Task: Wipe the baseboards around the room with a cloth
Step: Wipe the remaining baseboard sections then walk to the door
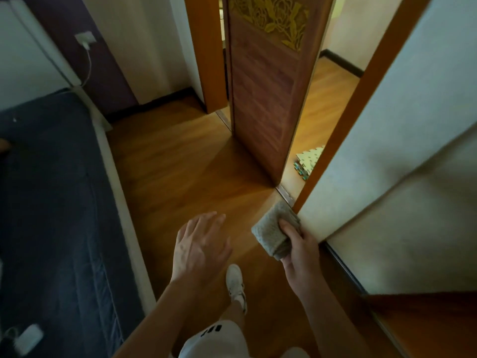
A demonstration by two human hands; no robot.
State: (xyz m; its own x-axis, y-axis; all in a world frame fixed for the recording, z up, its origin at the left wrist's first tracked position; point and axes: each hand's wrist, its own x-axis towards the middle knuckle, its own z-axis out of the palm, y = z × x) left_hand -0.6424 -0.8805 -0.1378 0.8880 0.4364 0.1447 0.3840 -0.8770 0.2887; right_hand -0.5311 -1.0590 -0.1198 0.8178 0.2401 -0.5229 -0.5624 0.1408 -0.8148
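My right hand [299, 250] grips a folded grey-beige cloth [273, 229] low against the corner of the white wall, right beside the foot of the orange door frame [343, 120]. My left hand [200, 244] hovers over the wooden floor with fingers spread and holds nothing. A dark baseboard [157, 103] runs along the far wall at the left of the doorway, and another dark baseboard [343, 62] shows in the room beyond the door.
A brown door [263, 99] stands open in the doorway. A bed with a dark cover [51, 202] fills the left side. A charger cable [89, 65] hangs from a wall socket. Foam puzzle mats [307, 161] lie past the threshold. My white shoe [235, 282] is on the floor.
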